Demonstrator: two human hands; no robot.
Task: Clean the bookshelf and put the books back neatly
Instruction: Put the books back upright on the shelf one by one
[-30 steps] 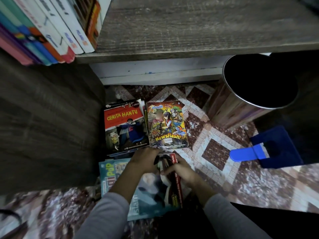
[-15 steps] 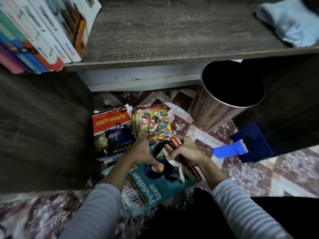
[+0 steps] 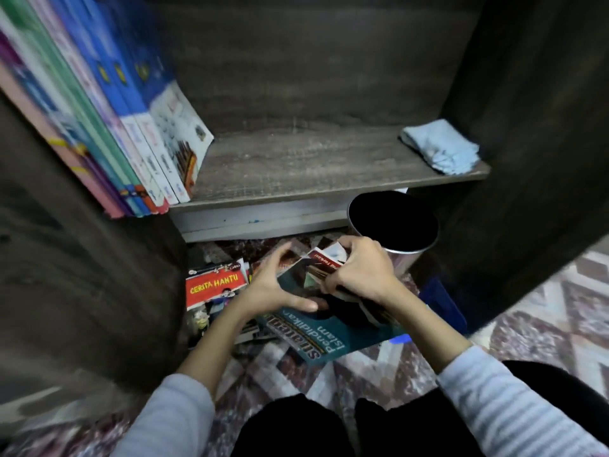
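Note:
My left hand [image 3: 275, 286] and my right hand [image 3: 361, 270] both grip a small stack of books held above the floor. The biggest is a teal book [image 3: 333, 334] with white lettering; a thinner book with a red spine [image 3: 324, 258] lies on top under my right fingers. More books lie on the floor at the left, a red-topped "Cerita Hantu" book [image 3: 216, 286] uppermost. A wooden shelf board [image 3: 296, 166] lies ahead, with a row of books [image 3: 108, 127] leaning at its left end. The comic beside the red-topped one is hidden behind my hands.
A folded light-blue cloth [image 3: 440, 148] lies at the shelf's right end. A metal bin [image 3: 392, 224] stands on the patterned tile floor under the shelf, right of my hands. A blue dustpan [image 3: 441, 301] lies behind my right wrist. Dark cabinet walls stand on both sides.
Both hands have lifted the teal book and the thinner one off the floor pile and raised them toward the shelf. My view has tilted up, showing the shelf and cloth.

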